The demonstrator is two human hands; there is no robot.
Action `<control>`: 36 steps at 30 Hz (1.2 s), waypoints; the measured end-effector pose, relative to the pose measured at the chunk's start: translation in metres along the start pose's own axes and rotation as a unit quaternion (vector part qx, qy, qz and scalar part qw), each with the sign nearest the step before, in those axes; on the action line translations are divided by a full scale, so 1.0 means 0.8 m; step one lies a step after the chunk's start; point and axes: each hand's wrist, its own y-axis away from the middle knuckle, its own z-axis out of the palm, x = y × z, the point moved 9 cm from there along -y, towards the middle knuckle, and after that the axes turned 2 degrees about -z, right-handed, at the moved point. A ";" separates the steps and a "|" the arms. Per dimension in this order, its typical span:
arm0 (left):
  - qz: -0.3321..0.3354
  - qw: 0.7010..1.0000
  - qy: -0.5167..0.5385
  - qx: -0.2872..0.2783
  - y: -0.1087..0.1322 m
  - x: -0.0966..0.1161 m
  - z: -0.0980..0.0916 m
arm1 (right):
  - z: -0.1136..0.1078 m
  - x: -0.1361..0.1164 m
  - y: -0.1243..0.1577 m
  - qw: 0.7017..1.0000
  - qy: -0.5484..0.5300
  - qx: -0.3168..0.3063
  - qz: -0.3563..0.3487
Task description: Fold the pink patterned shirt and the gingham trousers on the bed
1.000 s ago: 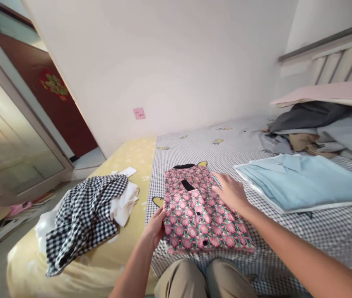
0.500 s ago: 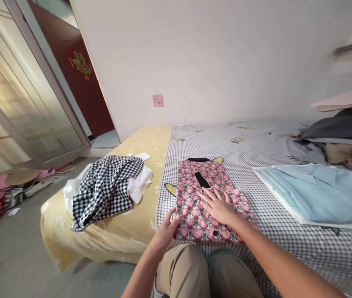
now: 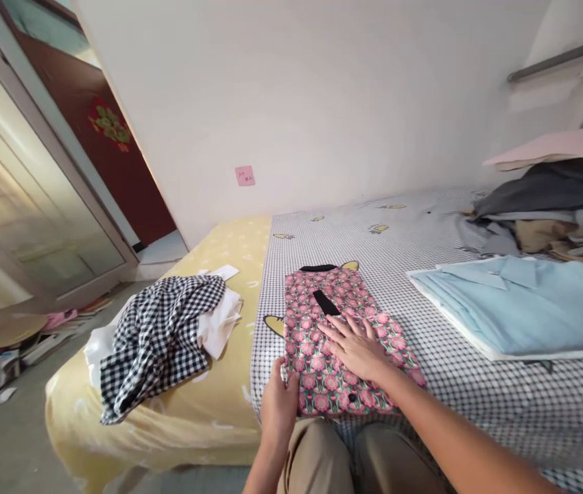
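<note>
A pink floral shirt [image 3: 317, 350] lies folded in a rectangle on the bed in front of my knees, with a black neckband at its far end and a black strip near its middle. My right hand [image 3: 357, 348] rests flat on the cloth, fingers spread. At the shirt's near left edge is my left hand [image 3: 280, 398]; its thumb touches the edge and the index finger stands apart from it. The remaining left fingers are hidden.
Left of the shirt, a black-and-white checked garment [image 3: 160, 336] lies crumpled with white cloth on the yellow sheet [image 3: 168, 432]. To the right is a folded light blue shirt [image 3: 543, 309]. Dark and tan clothes [image 3: 553, 195] are heaped behind it, under a pink flat piece [image 3: 564, 147].
The view has swung slightly right. Left fingers have shifted a little along the shirt's near left edge; my right hand stays flat on the cloth.
</note>
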 end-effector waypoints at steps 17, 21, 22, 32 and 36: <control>0.389 0.811 -0.437 -0.023 -0.011 0.146 0.119 | -0.004 -0.002 0.000 0.998 -0.047 0.032 -0.010; 0.357 0.817 -0.451 -0.034 -0.033 0.114 0.126 | -0.006 -0.002 -0.001 0.996 -0.083 0.036 -0.005; 0.358 0.816 -0.453 -0.027 -0.035 0.112 0.125 | -0.007 0.001 -0.002 0.993 -0.117 0.031 -0.001; 0.267 0.780 -0.565 -0.038 -0.037 0.120 0.132 | -0.039 0.096 0.002 0.674 -0.708 0.171 0.120; 0.251 0.781 -0.570 -0.044 -0.035 0.124 0.130 | -0.068 0.146 0.053 0.647 -0.658 0.324 0.208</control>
